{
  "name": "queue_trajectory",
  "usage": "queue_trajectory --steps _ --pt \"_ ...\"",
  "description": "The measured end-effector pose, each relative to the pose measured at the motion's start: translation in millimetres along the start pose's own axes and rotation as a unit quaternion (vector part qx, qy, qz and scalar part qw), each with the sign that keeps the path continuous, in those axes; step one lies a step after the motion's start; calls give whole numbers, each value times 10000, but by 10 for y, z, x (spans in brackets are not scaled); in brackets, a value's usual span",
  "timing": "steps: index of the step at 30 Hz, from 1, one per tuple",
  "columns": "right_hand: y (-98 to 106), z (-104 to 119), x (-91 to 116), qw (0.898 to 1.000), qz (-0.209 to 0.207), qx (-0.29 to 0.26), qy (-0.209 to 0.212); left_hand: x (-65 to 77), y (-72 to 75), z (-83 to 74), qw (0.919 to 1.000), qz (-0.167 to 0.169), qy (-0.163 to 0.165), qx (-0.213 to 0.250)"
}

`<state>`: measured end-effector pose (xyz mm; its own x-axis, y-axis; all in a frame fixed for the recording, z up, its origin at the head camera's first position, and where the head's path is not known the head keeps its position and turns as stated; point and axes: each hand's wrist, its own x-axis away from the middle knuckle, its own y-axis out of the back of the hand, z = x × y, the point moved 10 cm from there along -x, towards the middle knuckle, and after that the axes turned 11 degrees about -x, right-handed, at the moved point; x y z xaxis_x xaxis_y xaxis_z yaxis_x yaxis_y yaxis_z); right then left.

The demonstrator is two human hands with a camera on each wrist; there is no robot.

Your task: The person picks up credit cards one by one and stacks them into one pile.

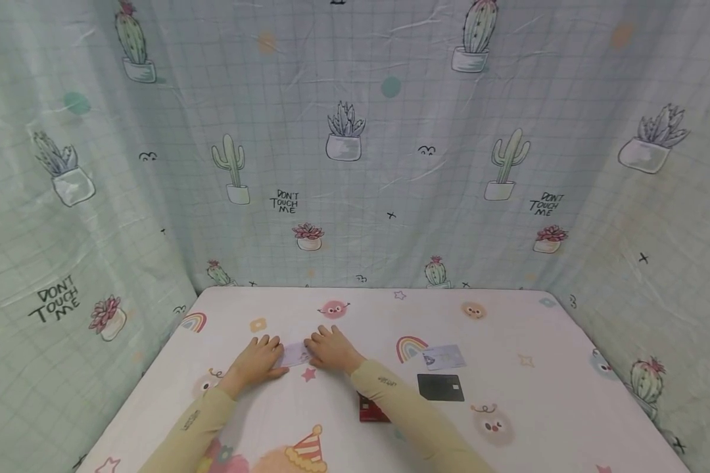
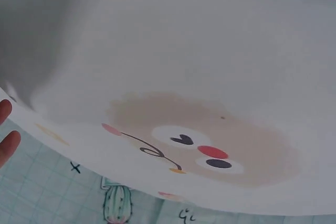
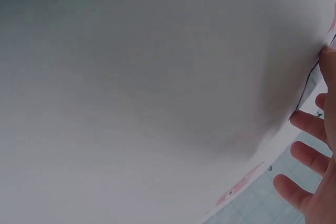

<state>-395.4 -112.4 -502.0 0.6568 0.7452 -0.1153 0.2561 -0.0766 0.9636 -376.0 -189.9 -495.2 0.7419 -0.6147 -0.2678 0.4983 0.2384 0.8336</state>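
A pale lilac card (image 1: 294,355) lies on the table between both hands in the head view. My right hand (image 1: 333,349) holds its right end, and in the right wrist view the thumb and a fingertip (image 3: 307,123) are at opposite edges of it. The other right fingers are spread. At the card's left end is my left hand (image 1: 256,360), fingers relaxed, thumb stretched out toward the card's near edge. Only two left fingertips (image 2: 8,142) show in the left wrist view, well away from the camera's centre.
To the right lie a pale blue-white card (image 1: 444,357) and a black chip card (image 1: 440,387). A red chip card (image 1: 371,411) sits partly hidden under the right sleeve (image 1: 408,407). Cactus-print curtains (image 1: 378,249) surround the patterned white table (image 1: 538,394) at the back and sides.
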Motion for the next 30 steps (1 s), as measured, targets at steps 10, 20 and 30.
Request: queue_trajectory --steps 10,20,30 --pt "-21 11 -15 10000 42 36 -52 20 38 -22 9996 -240 -72 -115" --pt "25 37 2 10000 61 31 3 8 8 -36 10000 23 -48 2" --pt "69 52 17 9999 -40 -92 87 42 87 -36 9963 -783 -236 251"
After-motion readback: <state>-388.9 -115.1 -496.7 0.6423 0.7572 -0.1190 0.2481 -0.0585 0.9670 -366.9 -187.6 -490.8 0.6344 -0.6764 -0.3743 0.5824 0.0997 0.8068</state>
